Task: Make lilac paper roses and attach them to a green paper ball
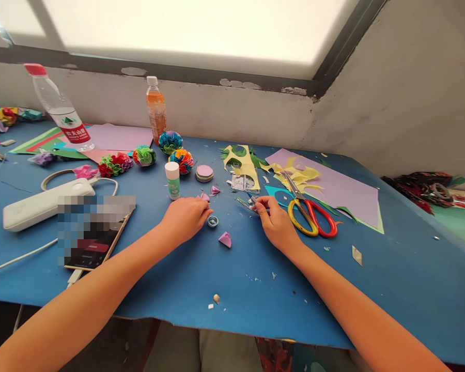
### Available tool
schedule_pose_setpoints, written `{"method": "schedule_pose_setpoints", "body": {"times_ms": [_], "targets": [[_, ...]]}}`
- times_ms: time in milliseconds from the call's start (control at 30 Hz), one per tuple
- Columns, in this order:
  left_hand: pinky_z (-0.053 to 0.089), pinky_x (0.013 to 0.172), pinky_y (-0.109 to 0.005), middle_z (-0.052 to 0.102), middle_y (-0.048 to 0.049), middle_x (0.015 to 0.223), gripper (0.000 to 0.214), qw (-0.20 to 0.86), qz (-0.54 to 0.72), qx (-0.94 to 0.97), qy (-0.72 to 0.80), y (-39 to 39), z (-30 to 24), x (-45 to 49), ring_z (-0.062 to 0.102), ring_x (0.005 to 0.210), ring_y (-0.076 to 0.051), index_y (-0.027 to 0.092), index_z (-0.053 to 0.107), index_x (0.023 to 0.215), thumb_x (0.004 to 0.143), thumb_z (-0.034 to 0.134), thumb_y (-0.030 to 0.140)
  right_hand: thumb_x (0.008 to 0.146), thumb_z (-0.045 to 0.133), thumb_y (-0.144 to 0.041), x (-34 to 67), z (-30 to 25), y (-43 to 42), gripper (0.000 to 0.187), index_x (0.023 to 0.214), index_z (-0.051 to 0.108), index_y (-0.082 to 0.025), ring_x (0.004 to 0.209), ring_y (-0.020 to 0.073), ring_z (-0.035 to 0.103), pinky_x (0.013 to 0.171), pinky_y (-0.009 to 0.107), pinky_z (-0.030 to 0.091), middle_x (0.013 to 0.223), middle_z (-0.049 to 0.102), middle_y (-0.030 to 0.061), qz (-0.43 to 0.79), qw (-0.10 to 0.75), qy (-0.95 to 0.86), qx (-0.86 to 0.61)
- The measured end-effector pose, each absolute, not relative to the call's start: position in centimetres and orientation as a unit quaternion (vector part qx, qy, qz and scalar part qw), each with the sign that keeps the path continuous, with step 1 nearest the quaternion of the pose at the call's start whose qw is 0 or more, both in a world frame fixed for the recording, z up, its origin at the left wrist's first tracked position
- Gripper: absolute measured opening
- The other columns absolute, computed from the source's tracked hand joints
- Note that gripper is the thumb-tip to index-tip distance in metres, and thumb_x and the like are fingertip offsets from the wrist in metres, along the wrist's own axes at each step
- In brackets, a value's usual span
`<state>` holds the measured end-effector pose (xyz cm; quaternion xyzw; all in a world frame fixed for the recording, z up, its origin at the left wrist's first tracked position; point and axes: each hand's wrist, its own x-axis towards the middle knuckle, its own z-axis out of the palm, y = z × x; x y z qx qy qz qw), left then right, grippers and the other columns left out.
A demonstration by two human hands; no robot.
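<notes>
My left hand [186,213] is low over the table with its fingers curled together; what they hold, if anything, is hidden. Just beyond its fingertips is a folded pink paper piece [204,197], and beside them lies a small round grey cap [213,221]. My right hand [276,221] pinches slim metal tweezers [246,205], whose tips point left. Between the hands and closer to me lies another folded pink paper cone [225,239]; a third pink piece [215,190] sits farther back. A glue stick [173,181] stands upright behind my left hand, near a stack of paper discs [204,173].
Scissors [309,209] with yellow and red handles lie right of my right hand, by yellow paper scraps [294,175] and a purple sheet [333,191]. Leftward are a phone [96,240], a white power bank [42,205], paper flower balls [182,161] and two bottles [157,111].
</notes>
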<state>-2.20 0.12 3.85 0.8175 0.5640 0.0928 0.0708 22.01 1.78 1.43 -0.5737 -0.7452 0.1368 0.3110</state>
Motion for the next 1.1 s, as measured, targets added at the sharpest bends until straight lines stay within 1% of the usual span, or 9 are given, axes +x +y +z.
{"method": "schedule_pose_setpoints", "body": {"times_ms": [133, 267, 433, 533, 667, 800, 900, 967, 1100], "targets": [[0.047, 0.066, -0.030, 0.071, -0.0053, 0.093, 0.029, 0.073, 0.072, 0.810, 0.578, 0.2, 4.0, -2.4, 0.066, 0.086, -0.024, 0.018, 0.065, 0.082, 0.091, 0.043, 0.036, 0.092, 0.036, -0.042, 22.3, 1.1, 2.3, 0.025, 0.092, 0.048, -0.020, 0.080, 0.0223, 0.061, 0.069, 0.035, 0.046, 0.091, 0.064, 0.0099, 0.113, 0.304, -0.749, -0.578], [0.050, 0.074, -0.031, 0.068, -0.0034, 0.111, 0.024, 0.080, 0.096, 0.809, 0.574, 0.1, 3.8, -2.4, 0.065, 0.098, -0.024, 0.020, 0.062, 0.104, 0.090, 0.046, 0.032, 0.090, 0.040, -0.039, 22.1, 1.4, 2.0, 0.021, 0.091, 0.050, -0.021, 0.085, 0.0227, 0.060, 0.074, 0.036, 0.047, 0.093, 0.063, 0.0095, 0.109, 0.281, -0.778, -0.552], [0.051, 0.084, -0.031, 0.067, -0.0066, 0.115, 0.040, 0.121, 0.114, 0.815, 0.556, -0.3, 3.2, -1.8, 0.063, 0.107, -0.024, 0.019, 0.059, 0.114, 0.088, 0.049, 0.048, 0.088, 0.045, -0.035, 21.9, 1.4, 2.0, 0.017, 0.085, 0.052, -0.021, 0.094, 0.0246, 0.058, 0.084, 0.040, 0.046, 0.097, 0.062, 0.0102, 0.102, 0.253, -0.809, -0.521], [0.052, 0.081, -0.031, 0.067, -0.0058, 0.112, 0.036, 0.130, 0.111, 0.828, 0.535, -0.4, 2.9, -1.6, 0.064, 0.103, -0.023, 0.020, 0.059, 0.115, 0.087, 0.050, 0.042, 0.086, 0.048, -0.031, 22.1, 1.1, 2.4, 0.013, 0.083, 0.054, -0.020, 0.097, 0.0277, 0.057, 0.086, 0.045, 0.045, 0.099, 0.062, 0.0123, 0.093, 0.247, -0.813, -0.518], [0.051, 0.074, -0.030, 0.068, -0.0046, 0.104, 0.026, 0.136, 0.112, 0.841, 0.511, -0.1, 2.9, -1.9, 0.065, 0.092, -0.021, 0.021, 0.064, 0.104, 0.090, 0.044, 0.030, 0.086, 0.048, -0.029, 21.9, 1.2, 2.1, 0.015, 0.089, 0.057, -0.018, 0.103, 0.0306, 0.056, 0.091, 0.052, 0.042, 0.106, 0.061, 0.0149, 0.085, 0.256, -0.818, -0.508], [0.048, 0.070, -0.030, 0.068, -0.0054, 0.097, 0.026, 0.113, 0.124, 0.827, 0.537, 0.3, 3.3, -2.5, 0.064, 0.085, -0.021, 0.018, 0.064, 0.096, 0.090, 0.040, 0.025, 0.089, 0.049, -0.035, 20.6, 1.8, 0.5, 0.020, 0.093, 0.061, -0.020, 0.104, 0.0235, 0.058, 0.094, 0.042, 0.045, 0.106, 0.064, 0.0098, 0.119, 0.249, -0.848, -0.452], [0.046, 0.066, -0.030, 0.068, -0.0047, 0.095, 0.028, 0.102, 0.146, 0.812, 0.556, 0.2, 3.6, -2.6, 0.063, 0.084, -0.021, 0.019, 0.064, 0.095, 0.091, 0.039, 0.030, 0.084, 0.059, -0.040, 19.6, 2.0, -0.8, 0.023, 0.096, 0.063, -0.021, 0.103, 0.0216, 0.060, 0.092, 0.038, 0.047, 0.108, 0.064, 0.0082, 0.172, 0.224, -0.875, -0.393], [0.045, 0.067, -0.029, 0.068, -0.0035, 0.094, 0.027, 0.122, 0.153, 0.827, 0.527, -0.1, 3.7, -2.4, 0.063, 0.085, -0.021, 0.020, 0.065, 0.093, 0.090, 0.041, 0.032, 0.082, 0.062, -0.037, 19.1, 2.0, -1.3, 0.021, 0.095, 0.064, -0.021, 0.103, 0.0217, 0.060, 0.092, 0.039, 0.048, 0.108, 0.064, 0.0083, 0.193, 0.212, -0.885, -0.368], [0.046, 0.073, -0.028, 0.068, -0.0026, 0.093, 0.021, 0.167, 0.155, 0.869, 0.439, -1.0, 3.9, -1.9, 0.062, 0.089, -0.018, 0.021, 0.066, 0.093, 0.086, 0.047, 0.028, 0.085, 0.056, -0.025, 18.9, 1.9, -1.6, 0.009, 0.086, 0.064, -0.022, 0.094, 0.0194, 0.061, 0.087, 0.038, 0.049, 0.098, 0.066, 0.0062, 0.194, 0.232, -0.884, -0.356]]}}
